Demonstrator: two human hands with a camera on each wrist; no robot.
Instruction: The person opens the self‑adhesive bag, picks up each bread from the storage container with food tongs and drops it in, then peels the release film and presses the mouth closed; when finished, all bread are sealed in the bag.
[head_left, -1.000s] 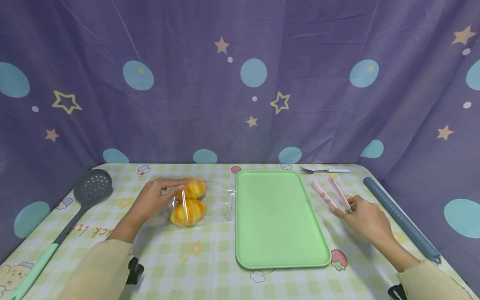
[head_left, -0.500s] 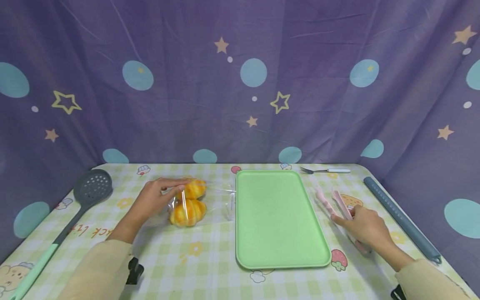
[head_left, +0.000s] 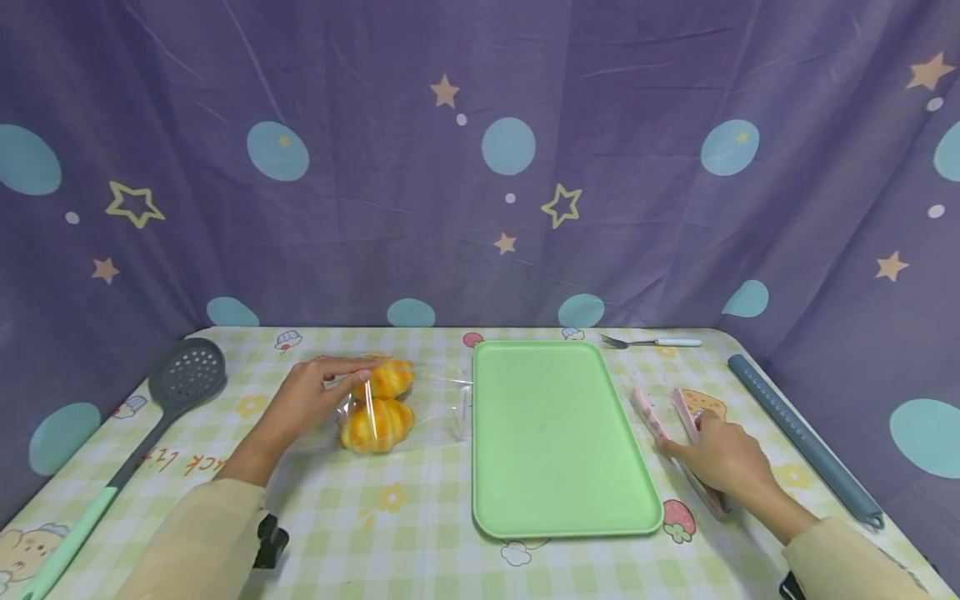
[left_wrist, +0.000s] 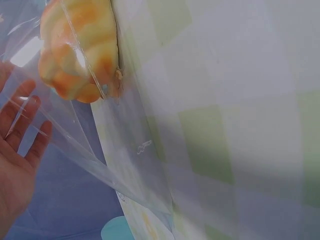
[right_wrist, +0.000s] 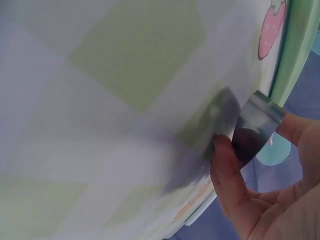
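Two golden croissants (head_left: 378, 425) lie inside a clear plastic bag (head_left: 442, 408) left of the tray. At the bag's left end, my left hand (head_left: 307, 396) touches the film, thumb and index finger extended by the farther croissant. The left wrist view shows its fingers (left_wrist: 22, 117) straight and spread behind the film. My right hand (head_left: 723, 454) holds pink tongs (head_left: 686, 412) right of the tray, their arms spread apart and pointing to the back. In the right wrist view, the tongs' shiny bent end (right_wrist: 257, 125) sits between thumb and fingers, close over the tablecloth.
A green rectangular tray (head_left: 562, 442) stands between the hands. Behind the tongs lies a fork with a white handle (head_left: 675, 342). A long grey-blue bar-shaped object (head_left: 802, 437) lies along the right edge, and a slotted skimmer (head_left: 187, 375) along the left.
My right hand has drawn the tongs back toward me and lowered them, and their arms now stand nearer the tablecloth. The left hand, bag and croissants have stayed put.
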